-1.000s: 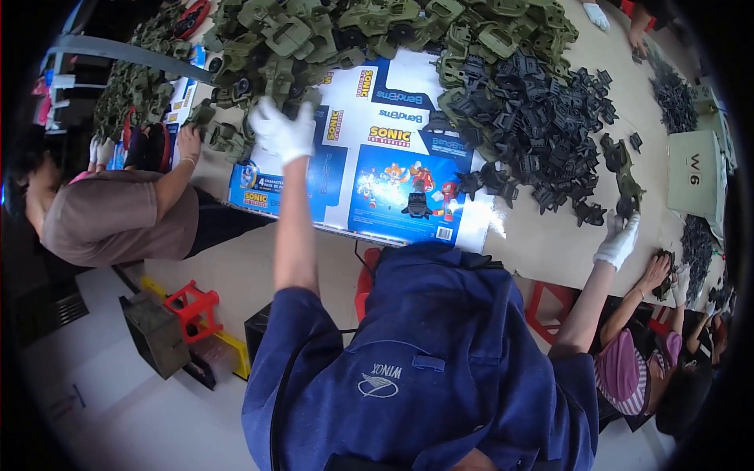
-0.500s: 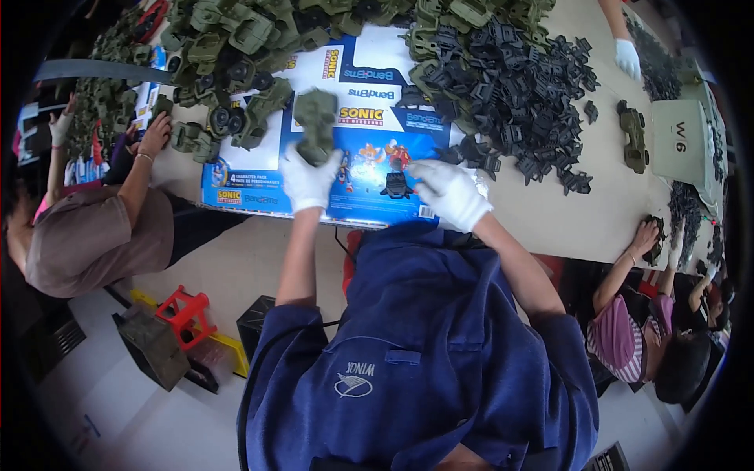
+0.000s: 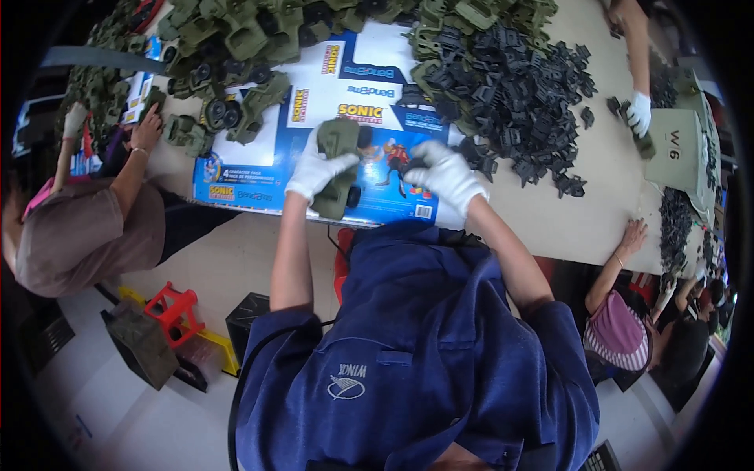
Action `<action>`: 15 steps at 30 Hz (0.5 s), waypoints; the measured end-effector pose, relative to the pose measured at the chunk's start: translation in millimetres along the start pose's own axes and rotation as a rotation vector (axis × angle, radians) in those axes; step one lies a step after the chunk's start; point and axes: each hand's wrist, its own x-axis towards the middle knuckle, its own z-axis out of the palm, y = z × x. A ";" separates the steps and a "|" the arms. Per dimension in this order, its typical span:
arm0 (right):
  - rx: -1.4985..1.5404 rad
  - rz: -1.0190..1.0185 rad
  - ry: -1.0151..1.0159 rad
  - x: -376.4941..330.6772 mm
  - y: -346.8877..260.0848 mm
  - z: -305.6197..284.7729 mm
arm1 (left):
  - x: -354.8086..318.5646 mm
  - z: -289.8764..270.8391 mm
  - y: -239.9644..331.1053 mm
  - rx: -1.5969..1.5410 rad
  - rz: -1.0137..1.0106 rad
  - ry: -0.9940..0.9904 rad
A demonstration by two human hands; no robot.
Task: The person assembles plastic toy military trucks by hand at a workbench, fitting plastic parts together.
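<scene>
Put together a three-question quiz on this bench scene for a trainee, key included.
1. Multiple choice: which of the wearer's hands holds the green vehicle body?
A) Left
B) Right
C) Neither
2. True or false: the wearer's hands are bare.
3. Short answer: what colour are most of the heaped parts just right of the printed cardboard?

Key:
1. A, the left hand.
2. False; both wear white gloves.
3. Black.

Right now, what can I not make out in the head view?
Head view, dark piece: shape blurred, partly covered by the right hand.
Head view, green toy car: middle partly hidden by the left hand.
Head view, green pile: far end cut off by the top edge.
</scene>
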 end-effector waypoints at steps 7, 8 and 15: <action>0.855 0.330 0.095 -49.7 -95.2 -74.9 | -53.7 54.5 62.6 0.370 0.359 -0.445; 0.774 0.330 -0.054 -53.4 -93.4 -78.5 | -53.2 61.9 68.9 0.366 0.365 -0.454; 0.550 -0.009 -0.027 -64.9 -76.1 -86.0 | -59.2 89.6 98.5 0.161 0.214 -0.529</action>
